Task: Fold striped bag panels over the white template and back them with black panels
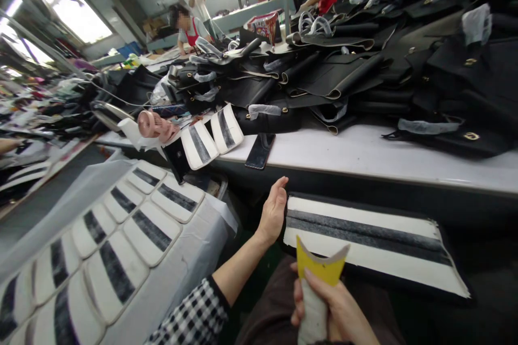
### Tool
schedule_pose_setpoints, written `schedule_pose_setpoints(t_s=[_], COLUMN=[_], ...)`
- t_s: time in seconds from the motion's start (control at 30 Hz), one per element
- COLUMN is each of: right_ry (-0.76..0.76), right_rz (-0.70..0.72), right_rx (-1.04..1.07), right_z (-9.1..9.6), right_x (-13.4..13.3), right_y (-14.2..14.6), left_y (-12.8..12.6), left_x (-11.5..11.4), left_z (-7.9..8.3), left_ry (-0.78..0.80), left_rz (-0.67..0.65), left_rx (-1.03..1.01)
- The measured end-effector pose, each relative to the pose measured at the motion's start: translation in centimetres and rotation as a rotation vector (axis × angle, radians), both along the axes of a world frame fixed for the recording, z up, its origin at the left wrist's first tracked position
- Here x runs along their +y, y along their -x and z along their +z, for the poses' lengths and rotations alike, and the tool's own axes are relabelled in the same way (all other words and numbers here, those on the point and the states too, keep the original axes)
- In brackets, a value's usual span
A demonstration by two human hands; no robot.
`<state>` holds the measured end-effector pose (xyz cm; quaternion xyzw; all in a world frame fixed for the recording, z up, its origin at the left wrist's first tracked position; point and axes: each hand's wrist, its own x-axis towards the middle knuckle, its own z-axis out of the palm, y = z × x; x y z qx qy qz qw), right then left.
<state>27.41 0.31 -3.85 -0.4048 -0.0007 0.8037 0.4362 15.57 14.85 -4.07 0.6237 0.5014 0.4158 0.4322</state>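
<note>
In my right hand [324,302] is a yellow scraper [324,268] with a curved-in edge, its pale wrapped handle [311,312] enclosed by the fingers. The scraper points up, in front of the near edge of a long black-bordered panel [364,226]. White with dark grey bands along its length, this panel lies above my lap. My left hand [273,213] is at the panel's left end, fingers stretched out and close together against its edge. The thumb of that hand is hard to make out.
Several white panels with dark bands [151,229] lie in rows on a covered table at left. Ahead, a white table [356,153] bears a phone [260,151], two more panels [212,135], a pink fan [156,125] and piled black bags [340,75]. People [192,29] work farther back.
</note>
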Motion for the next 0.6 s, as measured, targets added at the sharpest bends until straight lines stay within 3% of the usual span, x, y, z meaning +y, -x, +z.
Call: schedule_pose_setpoints(t_s=[0.07, 0.17, 0.23, 0.3, 0.47, 0.6], right_ry=[0.009, 0.049, 0.050, 0.009, -0.206, -0.410], right_rz=[-0.063, -0.148, -0.191, -0.183, 0.058, 0.283], right_rx=[-0.045, -0.199, -0.343, -0.476, -0.882, -1.486], right_z=[0.7, 2.0, 3.1, 4.4, 6.1, 5.3], right_x=[-0.9, -1.1, -0.6, 0.2, 4.3, 11.2], right_y=[-3.4, -8.9, -12.0, -14.6, -20.1, -24.5], left_y=[1.6, 3.7, 4.3, 4.4, 3.7, 3.5], left_x=[-0.7, -2.0, -2.7, -3.0, -2.8, -2.0], left_z=[0.1, 0.2, 0.0, -0.5, -2.4, -3.2], left_ry=[0.044, 0.039, 0.031, 0.049, 0.108, -0.125], left_rz=[-0.047, -0.286, -0.422, -0.478, -0.396, -0.362], left_rx=[-0.007, 0.234, 0.374, 0.422, 0.293, 0.453])
